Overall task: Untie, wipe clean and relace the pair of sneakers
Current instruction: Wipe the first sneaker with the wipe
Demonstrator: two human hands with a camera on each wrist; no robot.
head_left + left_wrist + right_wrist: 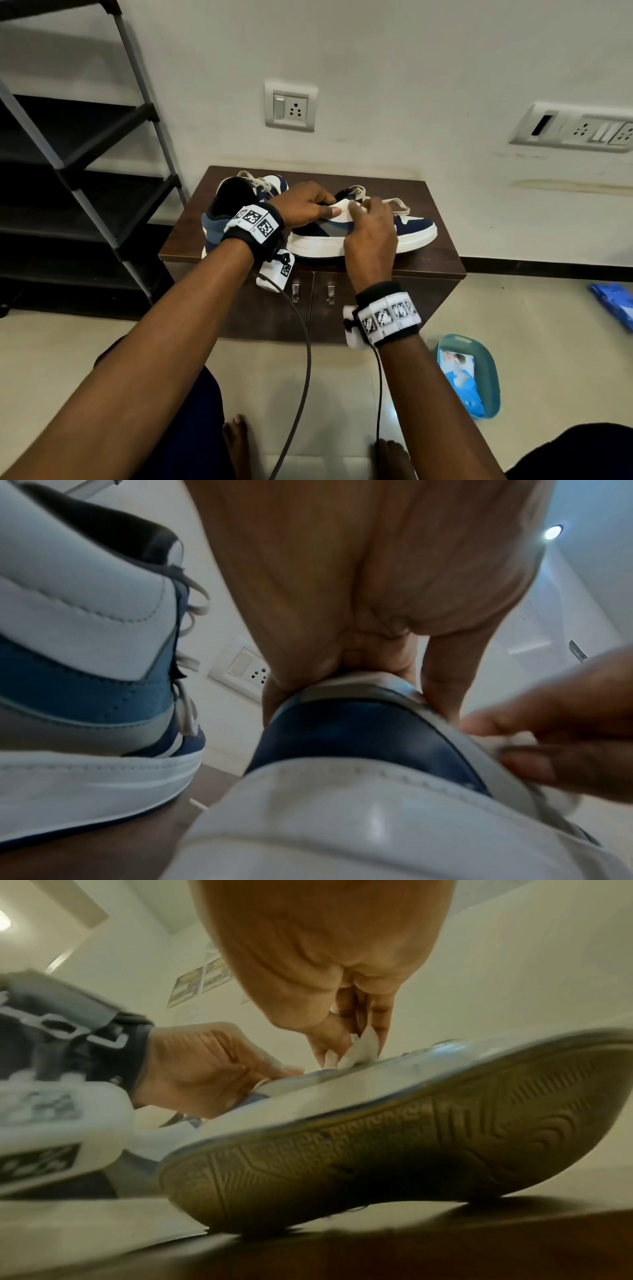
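On the pale floor [513, 308], nearest to the person, a teal tub [488, 373] is lying to the right of the bare feet [236, 435], and a blue and white packet of wipes [459, 380] is sitting inside it. Another blue packet [613, 301] is lying farther right on the floor.

Beyond the feet a low brown cabinet [442, 253] is standing against the wall [376, 51], and both sneakers are resting on its top. The near sneaker [414, 228], navy, grey and white, is lying sideways close to the front edge with its toe to the right; in the right wrist view its sole is tilting up off the wood. The left hand [301, 209] is gripping the heel collar of this sneaker with curled fingers. The right hand [371, 233] is pinching a small white wipe [363, 1047] and pressing it on the upper side of the same sneaker. The far sneaker [222, 212] is standing just behind and to the left, its cream laces [263, 183] hanging loose.

On the wall, a socket plate [290, 106] is sitting above the cabinet and a wider one [579, 128] to the right. A dark shoe rack [85, 154] is filling the left side, close to the cabinet's left edge. The floor to the right of the cabinet is lying open up to the blue packet.
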